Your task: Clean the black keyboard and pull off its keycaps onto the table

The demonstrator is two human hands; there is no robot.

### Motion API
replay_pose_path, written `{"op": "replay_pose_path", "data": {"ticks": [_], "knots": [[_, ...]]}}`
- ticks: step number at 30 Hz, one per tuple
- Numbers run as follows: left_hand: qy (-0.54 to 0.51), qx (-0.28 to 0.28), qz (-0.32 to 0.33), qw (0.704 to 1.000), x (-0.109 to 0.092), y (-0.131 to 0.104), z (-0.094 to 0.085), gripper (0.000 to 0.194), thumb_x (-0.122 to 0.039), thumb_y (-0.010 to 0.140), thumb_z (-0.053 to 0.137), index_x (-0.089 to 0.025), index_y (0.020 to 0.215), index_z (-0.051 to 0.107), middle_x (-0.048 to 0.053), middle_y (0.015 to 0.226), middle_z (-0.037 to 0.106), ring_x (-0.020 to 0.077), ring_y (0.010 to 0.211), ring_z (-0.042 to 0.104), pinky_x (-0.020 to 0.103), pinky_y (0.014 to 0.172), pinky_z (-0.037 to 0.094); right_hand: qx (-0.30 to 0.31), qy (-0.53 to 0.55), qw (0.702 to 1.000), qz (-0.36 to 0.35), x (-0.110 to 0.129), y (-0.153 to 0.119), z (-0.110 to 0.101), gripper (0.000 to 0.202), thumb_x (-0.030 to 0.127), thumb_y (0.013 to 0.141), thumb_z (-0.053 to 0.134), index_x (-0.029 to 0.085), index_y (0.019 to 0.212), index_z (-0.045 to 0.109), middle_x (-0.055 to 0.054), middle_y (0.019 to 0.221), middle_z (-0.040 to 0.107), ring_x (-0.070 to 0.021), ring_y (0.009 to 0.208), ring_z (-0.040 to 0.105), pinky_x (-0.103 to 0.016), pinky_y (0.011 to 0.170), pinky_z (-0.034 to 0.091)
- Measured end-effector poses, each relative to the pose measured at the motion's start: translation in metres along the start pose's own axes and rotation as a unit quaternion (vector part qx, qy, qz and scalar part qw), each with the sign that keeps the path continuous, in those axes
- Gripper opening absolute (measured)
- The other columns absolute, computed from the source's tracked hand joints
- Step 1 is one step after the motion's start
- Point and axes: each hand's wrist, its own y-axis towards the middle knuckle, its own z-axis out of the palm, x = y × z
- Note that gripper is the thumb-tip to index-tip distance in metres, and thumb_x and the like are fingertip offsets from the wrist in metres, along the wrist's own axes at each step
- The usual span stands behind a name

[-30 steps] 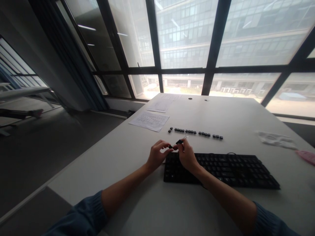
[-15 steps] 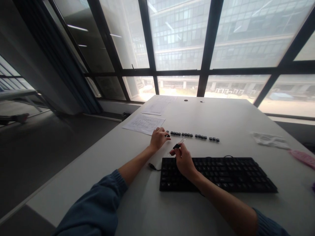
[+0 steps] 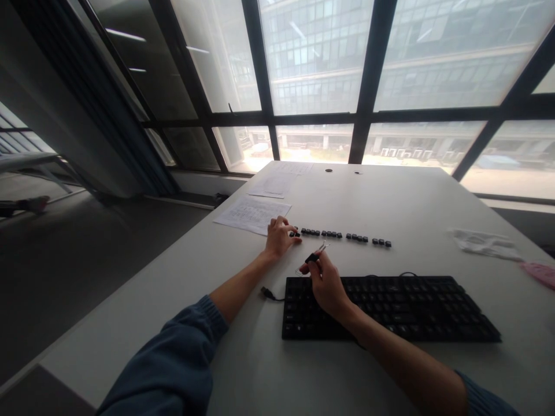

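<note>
My left hand (image 3: 278,237) is at the left end of a row of black keycaps (image 3: 332,234), its thumb and forefinger closed around a small black keycap (image 3: 296,234) on the table. The fingers partly cover that end of the row. In my right hand (image 3: 326,283) is a keycap puller (image 3: 311,257) with a black middle and thin wire loops, one end pointing up toward the row. The hand is over the left part of a black keyboard (image 3: 403,309), hiding some of its keys.
Printed paper sheets (image 3: 254,215) lie beyond my left hand. A USB plug on a cable (image 3: 269,293) rests left of the keyboard. At the right are a white cloth-like item (image 3: 485,245) and a pink item (image 3: 540,274). Windows stand behind the white table (image 3: 243,358).
The camera view has shifted slightly. My left hand's fingers have moved a little around the keycap at the row's end. My right hand holds the puller in nearly the same place.
</note>
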Motion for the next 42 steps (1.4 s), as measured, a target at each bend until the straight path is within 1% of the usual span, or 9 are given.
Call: {"op": "replay_pose_path", "data": {"ticks": [7, 11, 16, 20, 25, 30, 34, 38, 42], "knots": [[0.006, -0.005, -0.003, 1.000, -0.002, -0.001, -0.003, 0.025, -0.037, 0.067, 0.087, -0.028, 0.088, 0.078, 0.005, 0.103, 0.054, 0.0264, 0.102, 0.049, 0.041, 0.094, 0.043, -0.012, 0.008, 1.000, -0.004, -0.002, 0.001, 0.001, 0.010, 0.030, 0.095, 0.045, 0.021, 0.098, 0.050, -0.005, 0.086, 0.071, -0.0186, 0.076, 0.067, -0.031, 0.073, 0.051], [0.006, -0.018, 0.005, 1.000, 0.000, -0.002, -0.004, 0.028, -0.037, 0.066, 0.087, -0.028, 0.092, 0.078, 0.006, 0.103, 0.055, 0.0263, 0.102, 0.049, 0.040, 0.093, 0.043, -0.045, 0.012, 0.999, -0.025, -0.001, 0.001, 0.000, 0.012, 0.030, 0.095, 0.046, 0.021, 0.099, 0.053, -0.007, 0.090, 0.069, -0.0192, 0.079, 0.065, -0.031, 0.072, 0.051], [-0.003, -0.022, 0.011, 1.000, 0.002, -0.002, -0.004, 0.030, -0.034, 0.067, 0.087, -0.029, 0.095, 0.078, 0.006, 0.105, 0.055, 0.0260, 0.104, 0.048, 0.040, 0.094, 0.042, -0.087, 0.010, 0.996, -0.022, 0.002, 0.002, -0.005, 0.010, 0.029, 0.094, 0.046, 0.021, 0.094, 0.051, -0.003, 0.079, 0.063, -0.0168, 0.068, 0.058, -0.029, 0.065, 0.048], [-0.027, -0.040, 0.005, 0.999, -0.002, -0.003, -0.013, 0.028, -0.036, 0.068, 0.086, -0.029, 0.094, 0.077, 0.005, 0.105, 0.056, 0.0253, 0.104, 0.048, 0.040, 0.097, 0.040, -0.047, -0.001, 0.999, -0.021, 0.007, 0.002, -0.015, 0.008, 0.027, 0.093, 0.045, 0.021, 0.093, 0.050, -0.001, 0.075, 0.061, -0.0165, 0.066, 0.058, -0.029, 0.064, 0.047], [-0.078, -0.066, 0.013, 0.995, -0.027, -0.024, -0.044, 0.017, -0.037, 0.086, 0.070, -0.025, 0.097, 0.075, 0.005, 0.101, 0.058, 0.0228, 0.102, 0.050, 0.039, 0.098, 0.040, 0.023, -0.046, 0.998, -0.028, 0.007, -0.002, -0.022, 0.007, 0.023, 0.093, 0.044, 0.021, 0.095, 0.050, -0.001, 0.075, 0.062, -0.0168, 0.067, 0.057, -0.029, 0.064, 0.044], [-0.135, -0.002, 0.016, 0.991, -0.060, -0.074, -0.071, 0.015, -0.033, 0.091, 0.063, -0.024, 0.094, 0.075, 0.005, 0.100, 0.061, 0.0224, 0.101, 0.052, 0.038, 0.095, 0.042, 0.079, -0.094, 0.990, -0.062, 0.003, -0.004, -0.018, 0.008, 0.017, 0.091, 0.042, 0.021, 0.088, 0.048, 0.000, 0.075, 0.057, -0.0163, 0.068, 0.052, -0.029, 0.066, 0.039], [-0.170, 0.066, 0.007, 0.983, -0.070, -0.108, -0.085, 0.014, -0.031, 0.090, 0.063, -0.025, 0.096, 0.074, 0.005, 0.098, 0.063, 0.0221, 0.098, 0.053, 0.038, 0.092, 0.043, 0.107, -0.117, 0.982, -0.098, 0.004, -0.005, -0.015, 0.013, 0.013, 0.090, 0.041, 0.021, 0.081, 0.045, -0.001, 0.077, 0.055, -0.0166, 0.072, 0.050, -0.029, 0.067, 0.038], [-0.191, 0.123, 0.027, 0.974, -0.070, -0.122, -0.091, 0.017, -0.034, 0.087, 0.068, -0.023, 0.099, 0.072, 0.005, 0.097, 0.067, 0.0220, 0.096, 0.055, 0.036, 0.089, 0.044, 0.147, -0.134, 0.971, -0.129, 0.003, -0.009, -0.014, 0.013, 0.011, 0.090, 0.042, 0.022, 0.083, 0.046, -0.003, 0.084, 0.056, -0.0170, 0.075, 0.051, -0.029, 0.069, 0.039], [-0.191, 0.156, 0.028, 0.969, -0.072, -0.120, -0.084, 0.019, -0.040, 0.084, 0.071, -0.022, 0.089, 0.073, 0.004, 0.093, 0.068, 0.0220, 0.092, 0.056, 0.034, 0.085, 0.044, 0.156, -0.138, 0.968, -0.141, 0.002, -0.014, -0.015, 0.013, 0.015, 0.095, 0.041, 0.022, 0.086, 0.048, -0.003, 0.087, 0.057, -0.0168, 0.076, 0.052, -0.029, 0.070, 0.040]]}}
